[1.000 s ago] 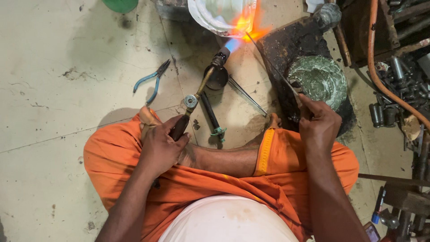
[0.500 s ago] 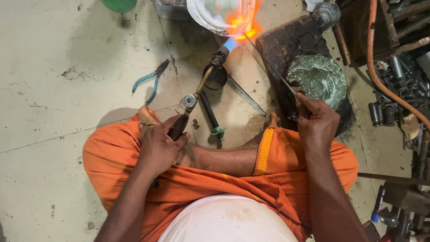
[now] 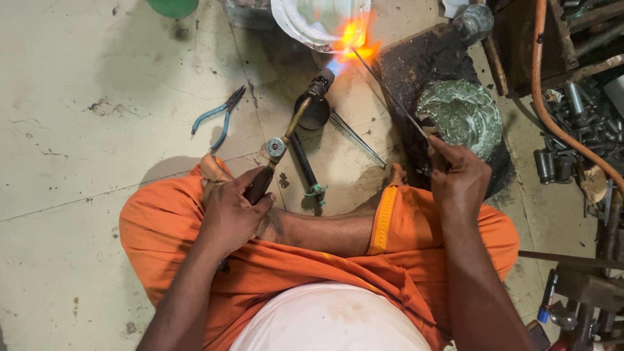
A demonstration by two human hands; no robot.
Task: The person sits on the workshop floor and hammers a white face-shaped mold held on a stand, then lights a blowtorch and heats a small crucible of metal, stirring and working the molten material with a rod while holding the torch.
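Left hand [image 3: 231, 211] is wrapped tight around the torch [image 3: 286, 140] grip, flame [image 3: 351, 39] landing well ahead of it on the white metal piece [image 3: 312, 23]; right hand [image 3: 458, 179] pinches a thin rod [image 3: 390, 97] whose tip meets that flame; a wobble could probably overheat the piece, or scorch the bare foot [image 3: 211, 170] beside the left hand.
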